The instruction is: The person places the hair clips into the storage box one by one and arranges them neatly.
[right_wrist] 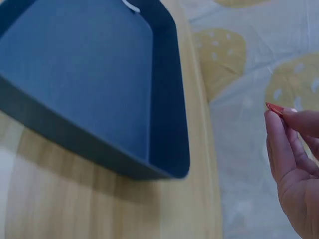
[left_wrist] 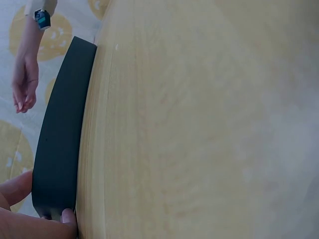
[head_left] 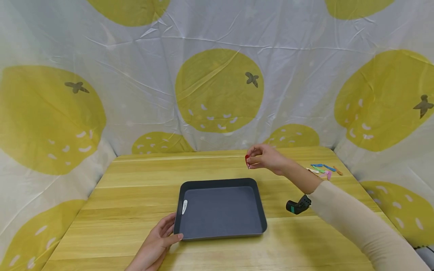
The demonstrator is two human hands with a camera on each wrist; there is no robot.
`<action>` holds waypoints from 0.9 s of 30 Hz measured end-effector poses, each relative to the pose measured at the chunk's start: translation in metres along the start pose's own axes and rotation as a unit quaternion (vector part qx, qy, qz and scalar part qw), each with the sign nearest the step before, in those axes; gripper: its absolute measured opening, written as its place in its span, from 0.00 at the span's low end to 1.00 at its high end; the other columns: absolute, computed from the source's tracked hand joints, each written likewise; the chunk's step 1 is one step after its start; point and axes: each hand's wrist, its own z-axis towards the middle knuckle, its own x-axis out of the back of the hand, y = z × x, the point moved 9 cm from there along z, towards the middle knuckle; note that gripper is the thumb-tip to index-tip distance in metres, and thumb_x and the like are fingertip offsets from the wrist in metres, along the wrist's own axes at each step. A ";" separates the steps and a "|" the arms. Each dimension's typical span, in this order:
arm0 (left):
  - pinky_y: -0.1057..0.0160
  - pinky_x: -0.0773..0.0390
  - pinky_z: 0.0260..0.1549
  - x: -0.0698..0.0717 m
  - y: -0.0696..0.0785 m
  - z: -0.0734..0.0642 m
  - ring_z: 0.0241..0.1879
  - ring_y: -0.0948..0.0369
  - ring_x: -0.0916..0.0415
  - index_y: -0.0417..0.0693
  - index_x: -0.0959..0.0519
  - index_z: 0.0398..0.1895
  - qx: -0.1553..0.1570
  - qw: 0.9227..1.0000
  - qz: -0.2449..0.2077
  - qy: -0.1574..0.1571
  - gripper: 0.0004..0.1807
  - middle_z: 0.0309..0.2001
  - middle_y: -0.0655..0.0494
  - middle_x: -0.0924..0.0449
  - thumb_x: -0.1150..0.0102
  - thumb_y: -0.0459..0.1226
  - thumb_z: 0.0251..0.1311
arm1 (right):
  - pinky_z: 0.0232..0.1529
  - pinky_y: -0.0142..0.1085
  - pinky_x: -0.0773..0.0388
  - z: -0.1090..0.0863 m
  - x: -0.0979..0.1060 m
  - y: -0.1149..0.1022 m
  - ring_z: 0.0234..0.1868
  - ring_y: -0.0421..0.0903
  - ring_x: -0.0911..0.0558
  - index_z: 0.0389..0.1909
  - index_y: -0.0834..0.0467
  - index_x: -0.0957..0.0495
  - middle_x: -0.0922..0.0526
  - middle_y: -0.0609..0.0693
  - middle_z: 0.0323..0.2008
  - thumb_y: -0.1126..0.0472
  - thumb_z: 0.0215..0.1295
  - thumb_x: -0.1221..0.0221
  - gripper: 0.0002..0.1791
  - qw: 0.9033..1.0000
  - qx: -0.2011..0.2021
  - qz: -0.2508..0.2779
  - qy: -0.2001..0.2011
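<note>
A dark grey rectangular tray [head_left: 220, 212] lies on the wooden table, its near left corner held by my left hand [head_left: 157, 239], thumb over the rim. In the left wrist view those fingers [left_wrist: 17, 189] wrap the tray's end. A white snap hair clip [head_left: 184, 207] rests inside the tray, against its left wall. Beyond the tray's far right corner, my right hand [head_left: 269, 157] pinches a red hair clip [head_left: 247, 161] in the air. The right wrist view shows this red clip [right_wrist: 275, 108] between thumb and fingertips.
Several coloured hair clips lie in a loose group at the table's far right, among them a blue one [head_left: 329, 168], an orange one [head_left: 337, 170] and a pink one [head_left: 327, 174]. A black camera [head_left: 298, 206] sits at the right wrist. Lemon-print cloth [head_left: 220, 90] hangs around the table.
</note>
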 end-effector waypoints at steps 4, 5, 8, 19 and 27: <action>0.64 0.27 0.58 0.000 0.000 0.000 0.74 0.40 0.47 0.32 0.43 0.77 0.003 1.000 0.004 0.001 0.43 0.76 0.34 0.44 0.36 0.19 0.58 | 0.48 0.43 0.14 0.003 -0.018 0.000 0.44 0.57 0.15 0.50 0.69 0.27 0.20 0.62 0.43 0.73 0.73 0.41 0.10 0.999 -0.015 0.039 -0.001; 0.63 0.27 0.58 0.000 0.000 0.000 0.74 0.40 0.46 0.32 0.43 0.77 0.003 1.000 0.004 0.002 0.43 0.76 0.34 0.44 0.36 0.19 0.58 | 0.49 0.44 0.14 0.003 -0.023 0.000 0.44 0.56 0.15 0.51 0.69 0.27 0.20 0.62 0.43 0.72 0.73 0.41 0.10 0.999 -0.020 0.046 -0.004; 0.63 0.27 0.58 0.001 0.001 0.000 0.74 0.40 0.46 0.32 0.43 0.77 0.001 1.000 0.003 0.002 0.43 0.76 0.34 0.44 0.36 0.19 0.58 | 0.53 0.48 0.16 0.007 -0.040 0.001 0.45 0.56 0.15 0.51 0.69 0.28 0.21 0.62 0.45 0.72 0.73 0.41 0.10 0.997 -0.032 0.062 -0.020; 0.54 0.32 0.64 0.000 0.001 0.003 0.75 0.39 0.49 0.34 0.44 0.78 0.005 1.000 -0.002 -0.007 0.44 0.77 0.34 0.46 0.36 0.21 0.60 | 0.56 0.53 0.18 0.023 -0.102 0.004 0.43 0.54 0.15 0.47 0.68 0.26 0.20 0.62 0.43 0.73 0.71 0.40 0.08 0.993 -0.052 0.079 -0.074; 0.62 0.27 0.59 0.001 0.001 0.000 0.74 0.38 0.47 0.31 0.44 0.77 -0.001 1.000 0.005 -0.006 0.43 0.76 0.33 0.44 0.36 0.20 0.59 | 0.58 0.57 0.21 0.034 -0.141 0.017 0.39 0.51 0.14 0.45 0.68 0.25 0.16 0.59 0.39 0.73 0.69 0.38 0.07 0.990 -0.061 0.078 -0.099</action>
